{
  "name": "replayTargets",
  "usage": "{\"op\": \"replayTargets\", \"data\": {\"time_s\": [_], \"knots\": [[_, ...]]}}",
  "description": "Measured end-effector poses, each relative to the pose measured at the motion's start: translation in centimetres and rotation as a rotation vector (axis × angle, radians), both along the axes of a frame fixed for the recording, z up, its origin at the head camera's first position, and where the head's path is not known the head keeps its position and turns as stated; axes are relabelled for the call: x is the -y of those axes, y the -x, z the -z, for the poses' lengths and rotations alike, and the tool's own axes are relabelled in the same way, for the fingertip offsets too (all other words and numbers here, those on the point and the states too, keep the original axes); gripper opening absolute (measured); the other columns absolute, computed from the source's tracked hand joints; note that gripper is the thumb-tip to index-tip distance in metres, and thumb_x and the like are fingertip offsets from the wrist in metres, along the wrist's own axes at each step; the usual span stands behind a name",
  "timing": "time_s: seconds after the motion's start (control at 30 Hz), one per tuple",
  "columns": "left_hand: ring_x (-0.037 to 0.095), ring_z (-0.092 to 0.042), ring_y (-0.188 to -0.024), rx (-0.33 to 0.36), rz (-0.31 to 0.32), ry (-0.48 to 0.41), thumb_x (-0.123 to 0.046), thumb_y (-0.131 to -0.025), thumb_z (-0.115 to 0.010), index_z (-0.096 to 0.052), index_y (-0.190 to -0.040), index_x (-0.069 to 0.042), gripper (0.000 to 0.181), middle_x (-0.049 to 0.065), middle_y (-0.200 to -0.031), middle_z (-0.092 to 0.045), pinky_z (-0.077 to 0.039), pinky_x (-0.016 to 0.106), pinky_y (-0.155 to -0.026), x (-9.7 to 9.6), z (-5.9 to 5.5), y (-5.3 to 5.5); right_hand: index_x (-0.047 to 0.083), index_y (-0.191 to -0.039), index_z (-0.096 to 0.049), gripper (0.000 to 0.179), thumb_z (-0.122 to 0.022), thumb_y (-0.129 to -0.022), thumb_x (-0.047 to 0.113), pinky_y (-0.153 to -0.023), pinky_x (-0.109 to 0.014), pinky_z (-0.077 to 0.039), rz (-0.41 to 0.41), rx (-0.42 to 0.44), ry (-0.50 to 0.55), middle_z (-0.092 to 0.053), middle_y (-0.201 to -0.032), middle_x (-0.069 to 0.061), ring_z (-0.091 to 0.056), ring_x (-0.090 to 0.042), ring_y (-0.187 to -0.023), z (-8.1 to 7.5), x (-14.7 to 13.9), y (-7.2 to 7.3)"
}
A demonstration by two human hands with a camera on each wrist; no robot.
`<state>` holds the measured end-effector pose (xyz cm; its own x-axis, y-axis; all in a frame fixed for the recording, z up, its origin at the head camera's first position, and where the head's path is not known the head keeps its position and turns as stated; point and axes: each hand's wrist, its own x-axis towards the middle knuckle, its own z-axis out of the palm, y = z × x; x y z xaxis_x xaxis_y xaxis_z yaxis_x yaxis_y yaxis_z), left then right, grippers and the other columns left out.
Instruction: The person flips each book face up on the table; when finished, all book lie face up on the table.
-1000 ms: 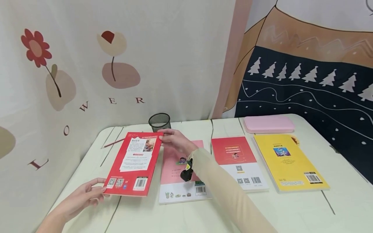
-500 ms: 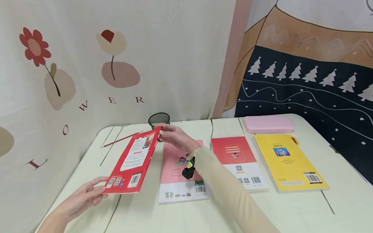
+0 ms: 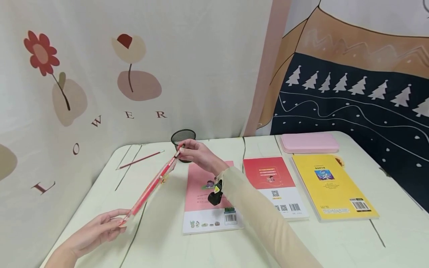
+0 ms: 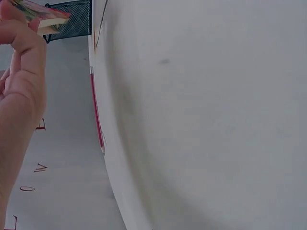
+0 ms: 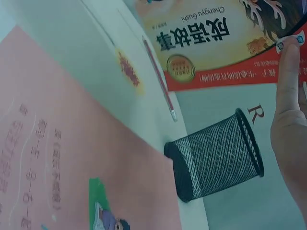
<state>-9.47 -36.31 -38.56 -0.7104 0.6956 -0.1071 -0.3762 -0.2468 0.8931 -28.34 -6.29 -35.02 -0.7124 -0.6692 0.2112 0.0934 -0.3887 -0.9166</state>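
While it is slanting edge-on to the head view above the pale table (image 3: 174, 253), the red book (image 3: 152, 188) is forming the centre of the dial. Your right hand (image 3: 201, 154) is pinching its far end at two o'clock; your left hand (image 3: 97, 232) is pinching its near end at eight. For sound handling, you should be keeping both pinches light but firm, pressing the pages together and steering clear of the mesh cup (image 5: 218, 155), black and cylindrical, at one o'clock. Your right wrist view is showing a smooth, yellow-panelled, red-bordered cover. A slim pencil (image 3: 142, 159) is lying at eleven o'clock. Toward three, flat rectangular paperbacks are lying in a row: pink book (image 3: 200, 186), red-and-white book (image 3: 276, 188), yellow book (image 3: 335, 191). Between two and three, a round-cornered pink case (image 3: 309, 143) is resting.
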Motion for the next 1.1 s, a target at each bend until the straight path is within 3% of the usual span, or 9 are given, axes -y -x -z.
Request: {"op": "replayTargets", "data": {"time_s": [0.2,0.33,0.53,0.67,0.73,0.83,0.93,1.07,1.1], "knots": [[0.018,-0.056,-0.094,-0.031,-0.045,0.035,0.003,-0.095,-0.021,-0.051,-0.122,-0.019,0.045,0.014,-0.107,-0.059,-0.044,0.029,-0.085,0.0,0.0,-0.1,-0.006,-0.103,-0.045,0.017,-0.049,-0.088,0.0,-0.086,-0.033,-0.043,0.065,-0.006,-0.004,-0.054,-0.09,-0.008,-0.058,-0.016,-0.079,-0.3,0.4,-0.1],[0.022,-0.056,-0.098,-0.046,-0.096,0.086,0.001,-0.096,-0.024,-0.055,-0.117,-0.019,0.042,0.017,-0.108,-0.058,-0.043,0.031,-0.086,-0.4,-0.2,-0.2,0.0,-0.101,-0.047,0.014,-0.051,-0.088,0.003,-0.085,-0.032,-0.044,0.119,0.012,-0.012,-0.053,-0.088,-0.007,-0.058,-0.016,-0.08,-0.6,0.7,-0.1],[0.026,-0.055,-0.099,-0.034,-0.178,0.122,-0.002,-0.096,-0.027,-0.056,-0.112,-0.015,0.036,0.017,-0.109,-0.058,-0.042,0.033,-0.086,-0.8,-0.5,-0.4,-0.001,-0.102,-0.048,0.018,-0.055,-0.087,0.008,-0.082,-0.031,-0.046,0.202,0.033,-0.025,-0.054,-0.089,-0.007,-0.058,-0.015,-0.079,-1.1,0.9,-0.2],[0.029,-0.054,-0.101,-0.07,-0.206,0.133,-0.001,-0.096,-0.027,-0.048,-0.111,-0.008,0.027,0.017,-0.11,-0.057,-0.042,0.035,-0.087,-0.9,-0.6,-0.6,0.0,-0.101,-0.05,0.019,-0.057,-0.086,0.01,-0.081,-0.03,-0.046,0.253,0.046,-0.03,-0.055,-0.088,-0.007,-0.059,-0.015,-0.078,-1.1,0.8,-0.2],[0.029,-0.054,-0.101,-0.099,-0.227,0.214,-0.004,-0.096,-0.03,-0.041,-0.113,-0.003,0.021,0.017,-0.11,-0.057,-0.042,0.034,-0.087,-0.9,-0.7,-0.7,0.0,-0.101,-0.051,0.02,-0.058,-0.086,0.01,-0.081,-0.03,-0.046,0.269,0.054,-0.025,-0.056,-0.088,-0.007,-0.059,-0.015,-0.078,-1.0,0.8,-0.2],[0.028,-0.055,-0.099,-0.16,-0.271,0.408,-0.009,-0.095,-0.037,-0.038,-0.113,0.001,0.02,0.02,-0.11,-0.057,-0.044,0.033,-0.085,-1.2,-0.8,-0.7,0.001,-0.101,-0.052,0.021,-0.059,-0.085,0.011,-0.081,-0.03,-0.047,0.291,0.067,-0.025,-0.057,-0.089,-0.008,-0.059,-0.015,-0.077,-0.9,0.9,-0.1],[0.029,-0.056,-0.097,-0.208,-0.337,0.576,-0.012,-0.093,-0.044,-0.035,-0.117,0.009,0.033,0.025,-0.108,-0.055,-0.045,0.035,-0.083,-1.9,-0.9,-0.6,0.002,-0.099,-0.054,0.018,-0.059,-0.085,0.01,-0.079,-0.03,-0.047,0.307,0.078,-0.021,-0.058,-0.087,-0.008,-0.059,-0.015,-0.075,-0.8,1.1,-0.1],[0.029,-0.059,-0.091,-0.277,-0.416,0.648,-0.012,-0.092,-0.047,-0.025,-0.126,0.015,0.049,0.025,-0.102,-0.058,-0.048,0.037,-0.078,-2.5,-0.9,-0.6,0.001,-0.098,-0.054,0.017,-0.059,-0.084,0.009,-0.078,-0.03,-0.048,0.314,0.086,-0.008,-0.058,-0.086,-0.009,-0.059,-0.016,-0.074,-0.7,1.3,-0.1],[0.03,-0.059,-0.09,-0.304,-0.428,0.647,-0.011,-0.092,-0.047,-0.024,-0.129,0.012,0.049,0.026,-0.101,-0.058,-0.048,0.037,-0.077,-2.6,-0.8,-0.6,0.001,-0.099,-0.054,0.018,-0.06,-0.084,0.01,-0.078,-0.03,-0.048,0.317,0.087,-0.014,-0.058,-0.086,-0.009,-0.059,-0.015,-0.074,-0.7,1.3,-0.2]]}}
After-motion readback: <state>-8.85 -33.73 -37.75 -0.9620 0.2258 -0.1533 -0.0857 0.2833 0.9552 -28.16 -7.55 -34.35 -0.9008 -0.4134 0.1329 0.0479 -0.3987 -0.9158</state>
